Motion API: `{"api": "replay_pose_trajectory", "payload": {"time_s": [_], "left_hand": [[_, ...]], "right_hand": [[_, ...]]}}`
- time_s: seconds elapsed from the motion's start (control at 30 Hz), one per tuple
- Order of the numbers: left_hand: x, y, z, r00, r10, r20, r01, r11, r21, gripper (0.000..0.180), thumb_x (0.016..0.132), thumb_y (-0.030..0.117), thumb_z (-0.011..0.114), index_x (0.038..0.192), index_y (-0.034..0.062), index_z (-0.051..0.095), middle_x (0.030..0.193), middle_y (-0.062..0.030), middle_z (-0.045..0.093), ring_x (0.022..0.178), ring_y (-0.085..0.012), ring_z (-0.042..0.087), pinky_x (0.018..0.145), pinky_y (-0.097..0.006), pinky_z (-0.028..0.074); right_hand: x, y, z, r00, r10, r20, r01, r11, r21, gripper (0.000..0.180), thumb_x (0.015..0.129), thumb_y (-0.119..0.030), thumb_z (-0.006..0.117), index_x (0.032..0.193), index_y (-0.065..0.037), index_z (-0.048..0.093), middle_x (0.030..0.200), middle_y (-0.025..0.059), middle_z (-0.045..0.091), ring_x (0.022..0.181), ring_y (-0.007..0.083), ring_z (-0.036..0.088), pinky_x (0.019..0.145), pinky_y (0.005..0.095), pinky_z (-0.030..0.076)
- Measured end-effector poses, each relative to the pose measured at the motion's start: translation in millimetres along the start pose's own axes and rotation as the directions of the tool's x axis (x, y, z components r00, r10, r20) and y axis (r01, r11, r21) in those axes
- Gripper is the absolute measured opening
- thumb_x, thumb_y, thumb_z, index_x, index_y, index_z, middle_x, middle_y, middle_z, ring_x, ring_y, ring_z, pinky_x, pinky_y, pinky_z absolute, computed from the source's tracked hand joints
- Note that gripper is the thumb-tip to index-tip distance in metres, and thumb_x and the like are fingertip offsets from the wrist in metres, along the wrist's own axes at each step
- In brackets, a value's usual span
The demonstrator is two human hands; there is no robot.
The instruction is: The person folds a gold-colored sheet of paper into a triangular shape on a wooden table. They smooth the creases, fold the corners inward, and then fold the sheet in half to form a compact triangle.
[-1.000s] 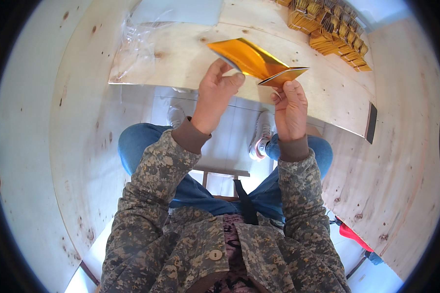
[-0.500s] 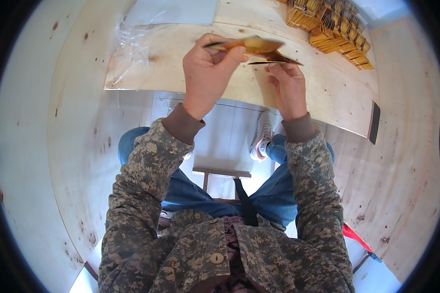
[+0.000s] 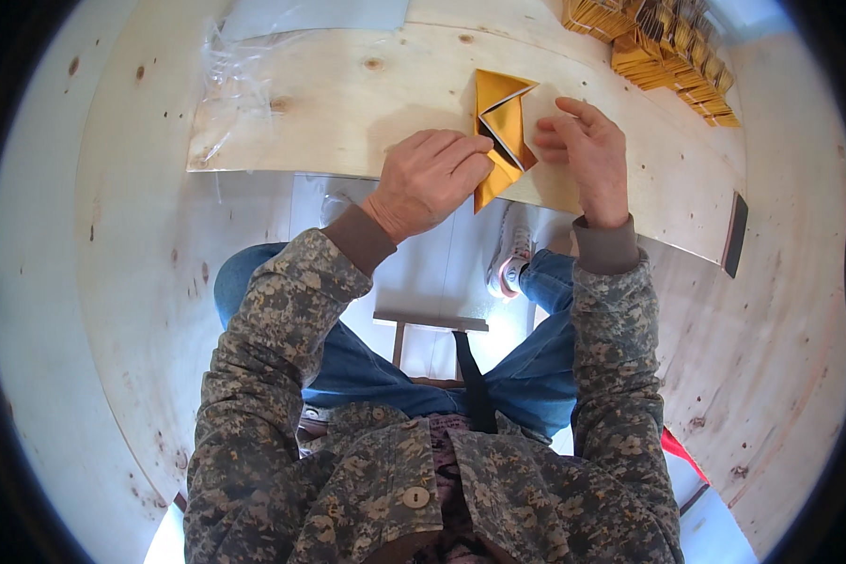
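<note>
A folded piece of shiny gold paper (image 3: pixel 509 119) with pointed ends stands over the wooden table near its front edge. Dark gaps and pale edges show between its folds. My left hand (image 3: pixel 430 179) pinches it at the left side, thumb and forefinger pressed together on the lower part. To the right of the paper is my right hand (image 3: pixel 590 160), a little apart from it, fingers loosely bent and spread with nothing in them. Whether the paper's lower tip touches the tabletop, I cannot tell.
Tied bundles of folded gold paper (image 3: pixel 667 61) line the table's far right. Crumpled clear plastic film (image 3: pixel 230 85) lies at the left of the wooden table (image 3: pixel 338 113), beside a pale sheet (image 3: pixel 320 13). Wooden panels rise on both sides. A wooden crossbar (image 3: pixel 430 321) sits between my knees.
The gold paper has turned from nearly flat to upright, its folded face now showing. My right hand has let go of it and moved right. My left hand has lowered slightly.
</note>
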State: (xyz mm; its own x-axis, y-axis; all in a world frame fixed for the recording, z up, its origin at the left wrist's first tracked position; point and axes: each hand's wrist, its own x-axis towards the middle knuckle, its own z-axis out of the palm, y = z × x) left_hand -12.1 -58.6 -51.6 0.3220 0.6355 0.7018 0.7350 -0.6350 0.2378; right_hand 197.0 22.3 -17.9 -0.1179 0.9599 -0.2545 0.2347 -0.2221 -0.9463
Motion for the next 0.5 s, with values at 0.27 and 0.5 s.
{"api": "replay_pose_trajectory", "payload": {"time_s": [0.27, 0.5], "left_hand": [[2, 4, 5, 0.987, -0.142, 0.072, 0.142, 0.99, 0.0, 0.019, 0.073, 0.004, 0.075, 0.086, 0.0093, 0.064, 0.12, -0.0074, 0.07, 0.118, -0.0275, 0.063, 0.102, -0.046, 0.047], [1, -1, 1, 0.961, -0.192, 0.197, 0.197, 0.98, -0.008, 0.019, 0.076, 0.005, 0.075, 0.09, 0.0118, 0.065, 0.118, -0.0036, 0.072, 0.127, -0.0269, 0.059, 0.115, -0.057, 0.03]], "right_hand": [[-23, 26, 1, 0.715, -0.655, 0.244, 0.698, 0.647, -0.308, 0.032, 0.08, 0.011, 0.056, 0.107, 0.002, 0.07, 0.107, 0.0137, 0.071, 0.098, 0.0272, 0.068, 0.083, 0.0348, 0.056], [-28, 27, 0, 0.601, -0.685, 0.412, 0.778, 0.384, -0.497, 0.036, 0.072, 0.011, 0.061, 0.103, -0.002, 0.073, 0.112, 0.0102, 0.07, 0.11, 0.0286, 0.064, 0.097, 0.0384, 0.05]]}}
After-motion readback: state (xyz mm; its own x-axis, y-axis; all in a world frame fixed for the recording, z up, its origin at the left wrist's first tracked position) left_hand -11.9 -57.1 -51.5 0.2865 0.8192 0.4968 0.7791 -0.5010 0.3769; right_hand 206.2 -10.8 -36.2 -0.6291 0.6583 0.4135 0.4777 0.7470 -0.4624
